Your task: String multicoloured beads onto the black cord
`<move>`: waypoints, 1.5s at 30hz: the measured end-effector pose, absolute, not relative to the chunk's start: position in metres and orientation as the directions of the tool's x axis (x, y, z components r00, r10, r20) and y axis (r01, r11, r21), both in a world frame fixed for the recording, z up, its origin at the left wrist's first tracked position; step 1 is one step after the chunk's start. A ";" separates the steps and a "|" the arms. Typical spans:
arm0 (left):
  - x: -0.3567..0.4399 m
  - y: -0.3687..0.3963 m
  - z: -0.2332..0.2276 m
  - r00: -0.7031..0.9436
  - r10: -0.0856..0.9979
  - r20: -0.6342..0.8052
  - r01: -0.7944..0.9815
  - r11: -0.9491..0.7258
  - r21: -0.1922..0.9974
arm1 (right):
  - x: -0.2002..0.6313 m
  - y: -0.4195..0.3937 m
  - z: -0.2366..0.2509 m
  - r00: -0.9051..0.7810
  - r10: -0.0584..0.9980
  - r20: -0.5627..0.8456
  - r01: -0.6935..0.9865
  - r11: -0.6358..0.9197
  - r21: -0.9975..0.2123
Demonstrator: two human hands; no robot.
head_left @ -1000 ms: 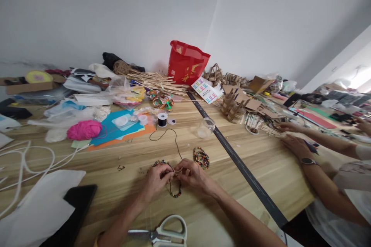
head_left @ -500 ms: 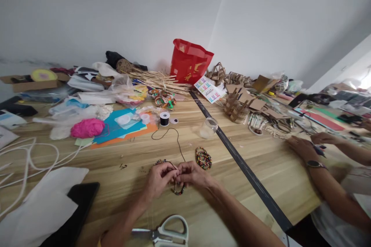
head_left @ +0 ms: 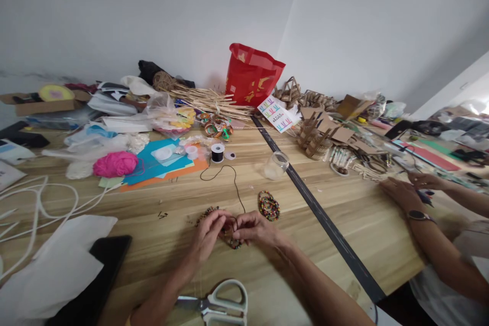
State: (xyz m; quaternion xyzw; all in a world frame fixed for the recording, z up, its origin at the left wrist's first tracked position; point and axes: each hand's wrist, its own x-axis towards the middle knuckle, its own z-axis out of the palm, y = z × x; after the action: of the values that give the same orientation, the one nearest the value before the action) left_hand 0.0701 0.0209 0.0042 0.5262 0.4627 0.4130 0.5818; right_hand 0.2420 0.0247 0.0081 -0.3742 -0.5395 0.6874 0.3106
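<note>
Cord [head_left: 237, 191], apparently mid-looping, is pinched in the fingers of left hand [head_left: 208, 235] and right hand [head_left: 260, 230]; next calls for steady tension.

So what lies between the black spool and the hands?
In the head view, a loose black cord curves over the wooden tabletop from the black spool to the right hand.

Pale wood-grain bench [head_left: 344, 244]: bare lane runs right from coiled multicoloured bead strands [head_left: 269, 206], over flat black strip [head_left: 324, 219], to co-worker's watch-wearing forearm [head_left: 439, 239] crossing near edge. Second gap: between left hand [head_left: 206, 237] and flat black slab [head_left: 109, 267]. Obstacles: beige-handled metal scissors [head_left: 225, 303] toward near edge; thin black cord [head_left: 237, 187] and clear round jar [head_left: 275, 167] toward far edge, itself crowded; upright red bag [head_left: 252, 75] tallest.
</note>
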 end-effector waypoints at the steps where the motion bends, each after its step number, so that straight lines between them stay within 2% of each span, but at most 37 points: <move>1: 0.069 0.019 0.005 0.260 0.958 -0.122 -0.002 0.127 0.992 | 0.243 0.024 0.012 -0.524 0.839 -0.146 -0.017 -0.181 -0.983; 5: 0.068 0.010 0.006 0.304 0.937 -0.173 -0.066 0.202 0.977 | 0.246 0.021 0.024 -0.478 0.876 -0.056 -0.009 -0.069 -0.998; 12: 0.071 0.001 0.003 0.423 0.885 -0.195 -0.088 0.254 0.963 | 0.244 0.018 0.018 -0.467 0.881 -0.078 -0.013 -0.095 -0.995; 16: 0.070 0.000 -0.004 0.427 0.881 -0.206 -0.084 0.266 0.960 | 0.241 0.016 0.013 -0.415 0.907 -0.063 0.026 -0.058 -0.998; 19: 0.068 0.000 -0.004 0.363 0.915 -0.175 -0.066 0.213 0.975 | 0.240 0.014 0.014 -0.416 0.907 -0.065 0.071 -0.039 -0.997; 21: 0.065 -0.001 -0.001 0.297 0.947 -0.124 -0.052 0.145 0.988 | 0.241 0.012 0.018 -0.426 0.904 -0.046 0.139 0.015 -0.990; 24: 0.062 -0.002 0.003 0.249 0.963 -0.101 -0.063 0.120 0.991 | 0.243 0.009 0.027 -0.476 0.879 0.042 0.254 0.183 -0.950; 27: 0.062 -0.003 0.002 0.279 0.952 -0.129 -0.115 0.166 0.979 | 0.243 0.007 0.033 -0.532 0.839 0.114 0.308 0.318 -0.897; 31: 0.065 -0.006 -0.003 0.321 0.927 -0.192 -0.257 0.281 0.925 | 0.241 0.006 0.030 -0.525 0.837 0.153 0.316 0.358 -0.878; 34: 0.068 -0.008 -0.002 0.404 0.873 -0.272 -0.335 0.418 0.844 | 0.241 0.007 0.025 -0.482 0.863 0.150 0.317 0.332 -0.888; 38: 0.069 -0.008 -0.002 0.363 0.892 -0.270 -0.362 0.402 0.841 | 0.240 0.007 0.023 -0.428 0.896 0.116 0.290 0.257 -0.922; 42: 0.068 -0.007 -0.006 0.334 0.916 -0.221 -0.335 0.335 0.881 | 0.237 0.006 0.023 -0.426 0.905 -0.016 0.045 0.003 -0.999; 45: 0.067 -0.007 -0.007 0.364 0.908 -0.208 -0.269 0.316 0.910 | 0.240 0.009 0.022 -0.425 0.901 -0.093 -0.183 -0.186 -0.965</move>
State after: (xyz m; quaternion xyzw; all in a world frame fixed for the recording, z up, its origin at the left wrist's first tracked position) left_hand 0.0672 -0.0072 -0.0071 0.4148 0.3853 0.4119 0.7140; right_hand 0.2395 0.0091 0.0224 -0.3596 -0.4987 0.6809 0.3979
